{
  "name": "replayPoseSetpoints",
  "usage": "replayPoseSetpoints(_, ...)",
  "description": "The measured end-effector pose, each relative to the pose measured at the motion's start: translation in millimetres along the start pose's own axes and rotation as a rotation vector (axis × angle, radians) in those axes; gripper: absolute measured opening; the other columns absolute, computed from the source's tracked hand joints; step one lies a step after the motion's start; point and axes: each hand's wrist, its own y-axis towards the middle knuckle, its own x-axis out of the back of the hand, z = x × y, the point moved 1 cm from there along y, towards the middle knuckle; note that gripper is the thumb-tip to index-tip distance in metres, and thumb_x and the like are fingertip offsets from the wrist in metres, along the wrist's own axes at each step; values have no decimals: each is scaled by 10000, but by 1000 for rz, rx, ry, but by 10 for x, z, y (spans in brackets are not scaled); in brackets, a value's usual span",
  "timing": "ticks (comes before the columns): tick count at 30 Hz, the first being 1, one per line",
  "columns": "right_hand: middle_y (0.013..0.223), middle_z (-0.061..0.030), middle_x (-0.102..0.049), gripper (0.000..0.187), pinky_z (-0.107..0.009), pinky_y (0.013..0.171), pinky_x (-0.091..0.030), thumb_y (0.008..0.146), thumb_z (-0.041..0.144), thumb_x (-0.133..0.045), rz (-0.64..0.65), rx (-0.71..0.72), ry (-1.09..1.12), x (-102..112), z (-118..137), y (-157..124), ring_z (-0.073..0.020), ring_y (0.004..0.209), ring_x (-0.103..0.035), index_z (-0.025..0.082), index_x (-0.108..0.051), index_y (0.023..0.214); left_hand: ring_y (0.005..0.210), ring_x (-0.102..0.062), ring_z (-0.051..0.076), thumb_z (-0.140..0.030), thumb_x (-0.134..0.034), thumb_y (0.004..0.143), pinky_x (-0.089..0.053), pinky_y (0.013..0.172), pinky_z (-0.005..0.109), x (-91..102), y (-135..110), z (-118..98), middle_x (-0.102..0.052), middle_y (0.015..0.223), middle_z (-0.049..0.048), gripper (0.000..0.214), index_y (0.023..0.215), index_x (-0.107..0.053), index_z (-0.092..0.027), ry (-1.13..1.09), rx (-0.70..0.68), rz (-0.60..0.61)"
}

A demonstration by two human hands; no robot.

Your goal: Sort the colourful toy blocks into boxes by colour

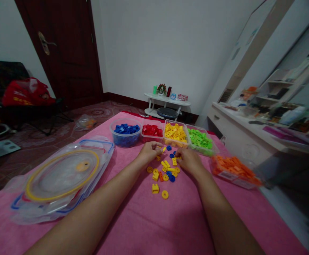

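My left hand is closed in a pinch on a small yellow toy brick, just in front of the red bricks' tub. Opposite it, my right hand has its fingers curled down beside a blue piece and a yellow brick; its fingertips are partly hidden, so what they grip is unclear. Between and below the hands lies a loose group of yellow bricks, yellow rings, blue round pieces and an orange piece. A yellow brick and a yellow ring lie nearest me.
Behind the hands stand clear tubs of blue, red, yellow and green bricks. An orange-brick tub is at the right edge. Stacked clear lids lie left on the pink cloth.
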Motion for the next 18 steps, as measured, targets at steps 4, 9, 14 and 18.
replayPoseSetpoints(4,735,-42,-673,104,-255,566,-381,656,211,-604,-92,-93,87,16,44,28,-178,676,-587,218,-685,722,458,-538,82,-104,-671,680,-403,444,190,-22,-34,-14,-616,629,28,231,903,-611,-88,-74,59,-1)
replayPoseSetpoints(9,724,6,-610,432,-217,474,-388,657,243,-590,20,19,723,139,299,16,-95,500,-512,175,-603,1083,440,-540,74,-159,-720,633,-409,453,187,-17,-43,-31,-633,646,30,347,955,-605,-97,-163,83,77)
replayPoseSetpoints(14,590,54,-511,440,-175,410,-315,639,221,-615,225,38,983,181,499,-50,-66,442,-449,133,-598,1070,469,-561,86,-188,-756,589,-443,505,202,-4,-47,-28,-639,630,38,419,958,-582,-94,-193,103,162)
replayPoseSetpoints(18,488,69,-483,279,-172,388,-276,649,249,-627,177,11,973,101,505,-54,-56,383,-393,129,-626,901,468,-561,112,-244,-754,611,-447,511,232,39,17,-17,-623,589,21,441,985,-567,-104,-78,11,139)
